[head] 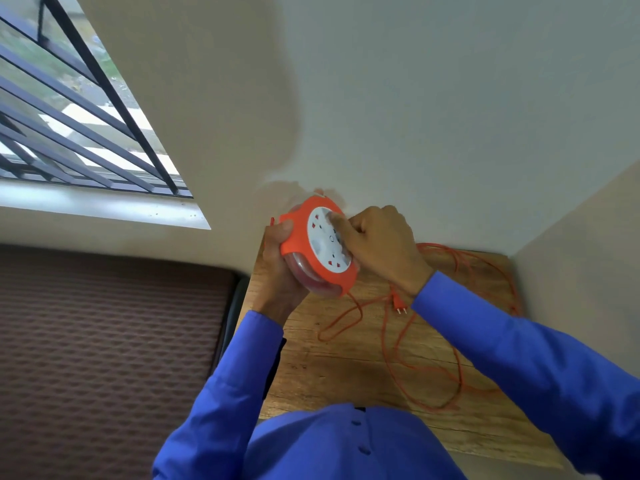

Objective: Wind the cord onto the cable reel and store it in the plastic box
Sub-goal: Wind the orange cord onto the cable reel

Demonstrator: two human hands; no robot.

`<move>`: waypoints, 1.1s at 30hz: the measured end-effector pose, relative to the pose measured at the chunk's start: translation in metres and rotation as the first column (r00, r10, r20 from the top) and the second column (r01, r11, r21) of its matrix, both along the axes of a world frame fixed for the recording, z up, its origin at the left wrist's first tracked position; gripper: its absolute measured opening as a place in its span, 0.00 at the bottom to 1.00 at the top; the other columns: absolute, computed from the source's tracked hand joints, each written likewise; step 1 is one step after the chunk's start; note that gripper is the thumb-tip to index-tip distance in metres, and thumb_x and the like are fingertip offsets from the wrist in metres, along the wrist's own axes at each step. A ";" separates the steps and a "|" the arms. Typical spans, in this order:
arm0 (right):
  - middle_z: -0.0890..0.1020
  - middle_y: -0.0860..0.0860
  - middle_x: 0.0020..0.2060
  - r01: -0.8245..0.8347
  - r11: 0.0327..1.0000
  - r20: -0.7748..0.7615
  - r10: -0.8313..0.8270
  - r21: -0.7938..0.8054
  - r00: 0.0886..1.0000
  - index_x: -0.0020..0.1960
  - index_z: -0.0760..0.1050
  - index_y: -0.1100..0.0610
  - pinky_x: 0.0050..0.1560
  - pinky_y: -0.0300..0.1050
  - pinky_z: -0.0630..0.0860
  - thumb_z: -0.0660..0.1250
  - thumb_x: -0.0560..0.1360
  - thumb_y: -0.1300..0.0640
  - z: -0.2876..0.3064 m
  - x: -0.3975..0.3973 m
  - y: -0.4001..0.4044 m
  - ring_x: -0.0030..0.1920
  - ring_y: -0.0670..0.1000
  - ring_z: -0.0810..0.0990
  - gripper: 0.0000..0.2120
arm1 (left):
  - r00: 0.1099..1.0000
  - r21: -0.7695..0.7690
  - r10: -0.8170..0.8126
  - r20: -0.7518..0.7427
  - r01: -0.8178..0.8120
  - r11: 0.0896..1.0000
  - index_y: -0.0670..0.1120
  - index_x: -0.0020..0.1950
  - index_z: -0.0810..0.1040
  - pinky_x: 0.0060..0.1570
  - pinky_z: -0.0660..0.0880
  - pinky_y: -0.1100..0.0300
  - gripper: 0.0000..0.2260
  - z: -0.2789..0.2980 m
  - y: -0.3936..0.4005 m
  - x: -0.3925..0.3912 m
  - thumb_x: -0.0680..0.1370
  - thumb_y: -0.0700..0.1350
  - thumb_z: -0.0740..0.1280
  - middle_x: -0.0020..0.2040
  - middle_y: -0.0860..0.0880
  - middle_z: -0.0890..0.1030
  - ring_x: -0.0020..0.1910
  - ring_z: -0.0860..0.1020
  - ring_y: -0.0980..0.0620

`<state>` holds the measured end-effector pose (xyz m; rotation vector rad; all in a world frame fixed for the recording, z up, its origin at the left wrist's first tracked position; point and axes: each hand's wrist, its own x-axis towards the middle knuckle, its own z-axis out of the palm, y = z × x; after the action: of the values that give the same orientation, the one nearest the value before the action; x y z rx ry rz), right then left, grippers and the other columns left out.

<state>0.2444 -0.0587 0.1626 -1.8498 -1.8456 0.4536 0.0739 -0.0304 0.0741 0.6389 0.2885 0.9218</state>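
Note:
An orange cable reel (pixel 304 247) with a white socket face is held tilted above the far left part of a wooden table (pixel 346 372). My left hand (pixel 277 271) grips its rim and clear underside from the left. My right hand (pixel 377 244) rests on the white face, fingers pressed on it. The orange cord (pixel 391 344) runs from the reel's lower edge and lies in loose loops over the table. Its plug (pixel 399 305) lies just below my right wrist. No plastic box is in view.
The table sits in a corner, with a pale wall behind and another on the right. A brown textured surface (pixel 104 358) lies to the left of the table. A barred window (pixel 69 116) is at the upper left.

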 end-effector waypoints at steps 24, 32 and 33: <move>0.90 0.47 0.56 -0.633 0.768 0.441 0.537 0.098 0.719 0.73 0.75 0.33 0.36 0.40 0.67 0.69 0.80 0.42 0.002 0.019 0.016 0.44 0.52 0.87 0.22 | 0.992 -0.160 0.102 -0.076 -0.113 0.981 0.41 0.78 0.73 0.60 0.79 0.42 0.41 0.006 -0.008 -0.011 0.75 0.69 0.64 0.64 0.38 0.80 0.62 0.79 0.37; 0.70 0.42 0.21 -0.191 0.971 0.083 0.181 0.143 0.980 0.36 0.82 0.48 0.34 0.39 0.61 0.69 0.82 0.41 -0.009 -0.005 0.027 0.27 0.43 0.69 0.18 | 0.993 -0.087 0.107 -0.048 -0.111 0.990 0.41 0.72 0.80 0.58 0.83 0.42 0.37 0.009 -0.013 -0.003 0.74 0.66 0.73 0.62 0.38 0.85 0.61 0.84 0.38; 0.76 0.42 0.25 -0.231 0.967 0.094 0.222 0.108 0.971 0.40 0.83 0.47 0.35 0.38 0.63 0.69 0.82 0.41 -0.007 -0.004 0.026 0.29 0.44 0.73 0.16 | 0.991 -0.096 0.123 -0.058 -0.128 0.987 0.41 0.72 0.81 0.59 0.82 0.42 0.37 0.009 -0.013 -0.003 0.73 0.67 0.73 0.62 0.38 0.84 0.61 0.83 0.38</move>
<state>0.2403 -0.0322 0.1552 -1.6082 -2.1031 0.3420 0.0714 -0.0437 0.0829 0.5581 0.4228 1.0055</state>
